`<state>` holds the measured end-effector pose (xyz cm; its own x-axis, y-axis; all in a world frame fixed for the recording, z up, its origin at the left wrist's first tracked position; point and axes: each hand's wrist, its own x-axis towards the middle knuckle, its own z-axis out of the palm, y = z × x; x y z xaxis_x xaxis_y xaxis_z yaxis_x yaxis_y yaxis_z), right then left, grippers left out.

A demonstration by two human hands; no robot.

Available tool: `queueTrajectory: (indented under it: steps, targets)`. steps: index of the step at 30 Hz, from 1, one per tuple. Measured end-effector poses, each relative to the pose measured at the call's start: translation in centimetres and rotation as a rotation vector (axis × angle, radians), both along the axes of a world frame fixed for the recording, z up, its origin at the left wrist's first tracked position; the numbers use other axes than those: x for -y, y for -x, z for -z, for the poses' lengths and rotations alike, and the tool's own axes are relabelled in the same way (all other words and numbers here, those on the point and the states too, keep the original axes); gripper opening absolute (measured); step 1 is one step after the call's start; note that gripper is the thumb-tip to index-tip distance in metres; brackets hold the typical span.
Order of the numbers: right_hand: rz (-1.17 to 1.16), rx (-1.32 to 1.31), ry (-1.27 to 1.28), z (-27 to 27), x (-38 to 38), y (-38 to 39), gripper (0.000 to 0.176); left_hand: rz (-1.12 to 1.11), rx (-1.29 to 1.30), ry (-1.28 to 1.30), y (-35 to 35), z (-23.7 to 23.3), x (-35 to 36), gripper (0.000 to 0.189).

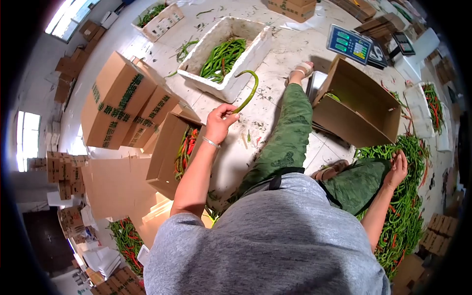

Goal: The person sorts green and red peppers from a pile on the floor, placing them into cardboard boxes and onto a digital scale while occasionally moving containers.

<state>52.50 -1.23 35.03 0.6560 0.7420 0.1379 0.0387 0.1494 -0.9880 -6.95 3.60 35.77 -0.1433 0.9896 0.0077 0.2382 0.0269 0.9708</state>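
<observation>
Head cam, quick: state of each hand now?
Left hand: closed, pinching one curved green pepper.
Right hand: fingers partly curled; can't tell if it holds anything.

The grey T-shirt (265, 236) meets green trousers (290, 129); the bracelet (211, 142) looks silvery.

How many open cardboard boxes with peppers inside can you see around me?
2. One box is by my left forearm, with red and green peppers in it; the other box is ahead on the right, green pepper showing inside. More may be hidden.
</observation>
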Motion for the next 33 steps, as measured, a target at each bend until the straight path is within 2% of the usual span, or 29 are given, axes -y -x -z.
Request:
queueTrajectory:
  steps: [1,4,6,10,13,14,15,18,22,23,24,25,26,27,28,29,33]
  targets:
    - [0.002,-0.004,-0.016,-0.1,0.2,0.2,0.026,0.001,0.027,-0.003,-0.2,0.4,0.0,0.017]
    - [-0.002,-0.028,-0.030,-0.5,0.7,0.2,0.025,0.006,-0.176,0.012,-0.9,-0.1,0.5,0.018]
    - [0.001,-0.025,-0.045,-1.1,1.0,0.4,0.025,0.011,-0.272,-0.068,-1.7,-1.3,0.7,0.018]
    - [-0.016,-0.043,-0.110,-4.6,1.9,3.5,0.026,-0.004,-0.411,-0.127,-2.7,-2.0,0.8,0.017]
    - [-0.078,-0.035,-0.073,-3.4,2.5,4.0,0.026,0.054,-0.085,0.060,-2.9,-1.1,0.1,0.018]
    - [-0.075,0.081,-0.038,-2.9,2.6,3.7,0.026,0.074,0.038,0.111,-3.2,-0.9,-0.2,0.020]
    - [-0.061,0.012,-0.071,-3.2,2.5,3.8,0.026,0.159,0.229,0.084,-3.5,-0.8,-0.6,0.021]
    - [-0.053,-0.081,-0.126,-3.6,2.3,3.0,0.025,0.239,0.550,0.341,-4.0,-1.9,-0.9,0.020]
    - [-0.040,-0.094,-0.112,-3.8,2.4,3.2,0.025,0.280,0.682,0.360,-5.4,-1.7,-1.5,0.017]
    - [-0.035,-0.091,-0.111,-3.8,2.5,3.1,0.025,0.269,0.602,0.342,-5.6,-1.6,-1.7,0.016]
    - [-0.038,-0.113,-0.129,-3.7,2.7,3.1,0.025,0.240,0.434,0.348,-5.8,-1.6,-2.0,0.016]
    - [-0.026,-0.113,-0.133,-3.7,2.9,3.1,0.024,0.120,0.208,0.355,-7.1,-2.3,-2.2,0.013]
    - [-0.012,-0.109,-0.137,-3.8,3.2,2.9,0.024,0.139,0.011,0.311,-6.7,-1.5,-2.9,0.007]
    - [-0.008,-0.129,-0.149,-3.7,3.6,2.6,0.023,0.101,-0.050,0.278,-5.7,0.5,-4.0,0.002]
    - [-0.011,-0.154,-0.161,-3.8,3.7,2.5,0.022,0.062,-0.074,0.123,-5.9,0.9,-5.0,0.006]
    - [0.006,-0.162,-0.172,-4.0,3.9,2.4,0.022,0.039,-0.019,0.108,-7.6,-1.4,-5.6,0.009]
    - [0.085,-0.150,-0.174,-4.5,4.4,1.8,0.021,0.271,0.043,-0.179,-14.8,-7.2,-9.3,0.013]
